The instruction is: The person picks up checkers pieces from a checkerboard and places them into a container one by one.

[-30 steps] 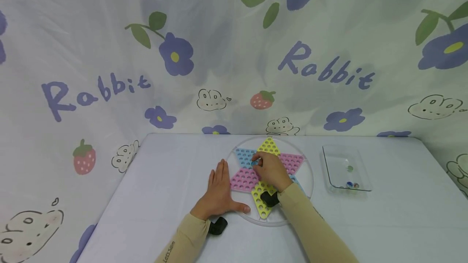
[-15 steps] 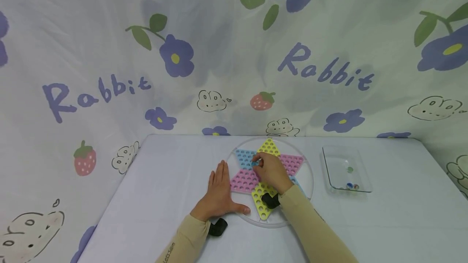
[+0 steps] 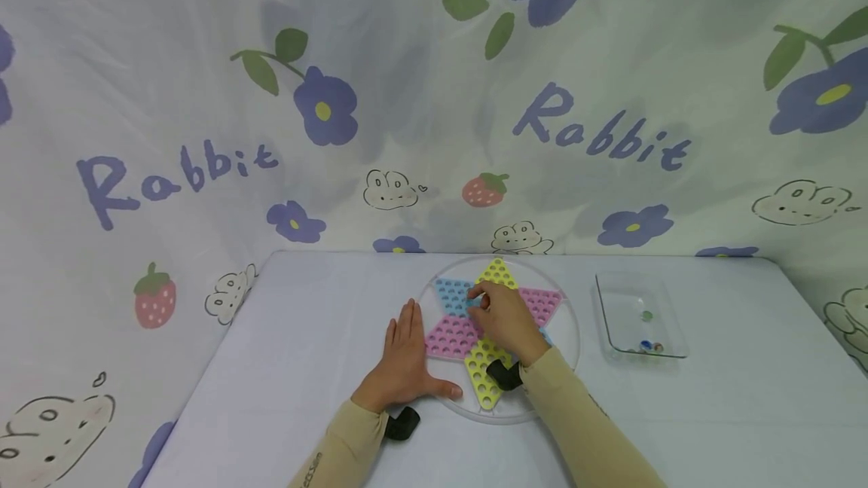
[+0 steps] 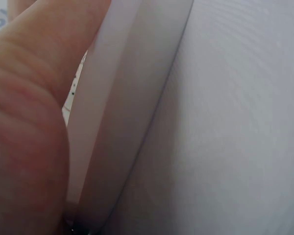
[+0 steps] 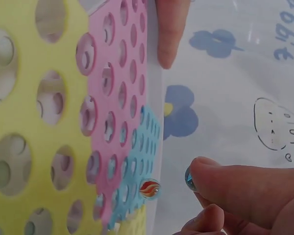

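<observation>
A round clear-rimmed Chinese checkers board [image 3: 475, 416] lies on the table, with a star of pink, yellow and blue sections full of round holes. My left hand [image 3: 407, 367] lies along the board's left edge, fingers straight and thumb spread by the near rim. Over the blue section [image 3: 453, 292], my right hand [image 3: 507, 322] pinches a teal glass marble [image 5: 189, 179] between thumb and finger. Close by, in the right wrist view, an orange-and-white swirled marble [image 5: 149, 188] sits on the board. The left wrist view is filled by the hand and the pale board rim [image 4: 122, 107].
To the right of the board stands a clear rectangular tray [image 3: 603, 315], holding a green marble [image 3: 647, 315] and a few others near its front wall. Behind the white table [image 3: 312, 300] hangs a printed cloth [image 3: 420, 96].
</observation>
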`<state>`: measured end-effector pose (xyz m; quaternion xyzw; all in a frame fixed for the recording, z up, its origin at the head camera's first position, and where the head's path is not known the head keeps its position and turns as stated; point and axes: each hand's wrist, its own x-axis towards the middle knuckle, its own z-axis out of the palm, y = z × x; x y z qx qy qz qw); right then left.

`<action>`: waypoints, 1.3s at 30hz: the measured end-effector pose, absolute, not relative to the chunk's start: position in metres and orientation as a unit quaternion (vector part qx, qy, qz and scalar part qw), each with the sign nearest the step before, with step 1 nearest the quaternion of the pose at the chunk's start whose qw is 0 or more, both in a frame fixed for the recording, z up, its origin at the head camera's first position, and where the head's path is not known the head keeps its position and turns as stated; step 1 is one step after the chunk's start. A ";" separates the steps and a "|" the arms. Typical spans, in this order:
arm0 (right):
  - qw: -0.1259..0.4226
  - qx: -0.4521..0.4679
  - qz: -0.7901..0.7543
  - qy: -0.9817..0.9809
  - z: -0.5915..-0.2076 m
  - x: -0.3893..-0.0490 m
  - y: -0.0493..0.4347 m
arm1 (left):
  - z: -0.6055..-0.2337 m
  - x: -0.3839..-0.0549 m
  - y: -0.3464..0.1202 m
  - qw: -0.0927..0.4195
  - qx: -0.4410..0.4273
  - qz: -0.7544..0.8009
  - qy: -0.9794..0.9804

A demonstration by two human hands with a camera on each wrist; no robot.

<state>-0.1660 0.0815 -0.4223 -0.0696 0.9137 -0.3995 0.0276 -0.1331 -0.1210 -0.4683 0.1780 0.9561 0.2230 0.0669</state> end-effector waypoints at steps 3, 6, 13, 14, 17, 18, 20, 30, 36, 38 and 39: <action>0.023 -0.072 -0.402 0.912 -0.420 -0.164 0.083 | -0.468 -0.133 -0.121 0.067 0.178 0.227 0.955; 0.020 -0.074 -0.408 0.910 -0.416 -0.161 0.086 | -0.467 -0.132 -0.121 0.070 0.176 0.228 0.955; 0.006 -0.082 -0.400 0.913 -0.410 -0.154 0.092 | -0.468 -0.131 -0.121 0.074 0.172 0.226 0.956; 0.005 -0.082 -0.399 0.913 -0.409 -0.153 0.093 | -0.469 -0.131 -0.121 0.074 0.172 0.226 0.956; 0.002 -0.080 -0.395 0.915 -0.406 -0.151 0.096 | -0.470 -0.132 -0.121 0.074 0.172 0.229 0.955; 0.000 -0.078 -0.393 0.916 -0.405 -0.150 0.098 | -0.470 -0.132 -0.121 0.075 0.171 0.231 0.955; -0.004 -0.075 -0.388 0.919 -0.404 -0.149 0.100 | -0.471 -0.132 -0.121 0.075 0.171 0.232 0.955; -0.034 -0.069 -0.378 0.923 -0.399 -0.141 0.113 | -0.471 -0.133 -0.122 0.083 0.168 0.225 0.956; -0.037 -0.063 -0.376 0.924 -0.397 -0.137 0.118 | -0.470 -0.133 -0.121 0.078 0.171 0.220 0.957; -0.040 -0.063 -0.374 0.924 -0.396 -0.136 0.120 | -0.470 -0.132 -0.122 0.076 0.172 0.219 0.957; -0.042 -0.063 -0.373 0.925 -0.396 -0.136 0.121 | -0.470 -0.132 -0.122 0.076 0.172 0.219 0.957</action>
